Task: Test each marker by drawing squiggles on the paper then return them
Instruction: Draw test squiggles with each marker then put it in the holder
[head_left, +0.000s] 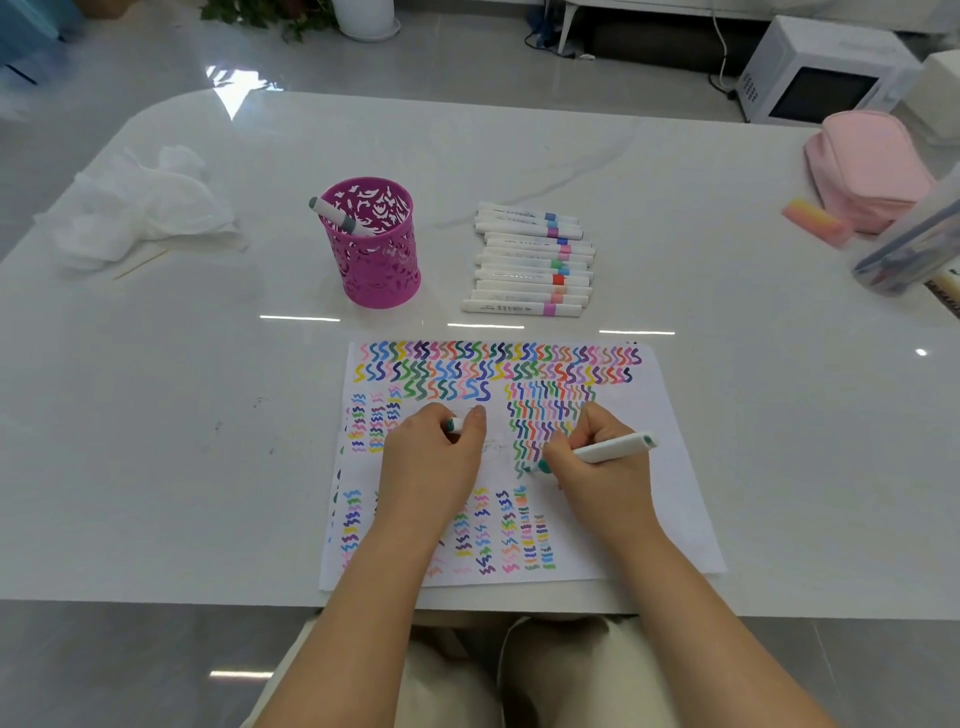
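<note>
Body as seen from the head cam: left hand (431, 462) and right hand (597, 478) are both bare. The slim bare forearms (691, 613) are uncovered from the wrists down to where they leave the bottom edge of the frame. Nails on the left hand look short, but their finish is too small to tell. Only clothing in view is the light beige soft-fabric trousers (566, 670) covering both thighs. They're loose-fitting with soft creases, and there's a dark shadowed gap between the legs.
</note>
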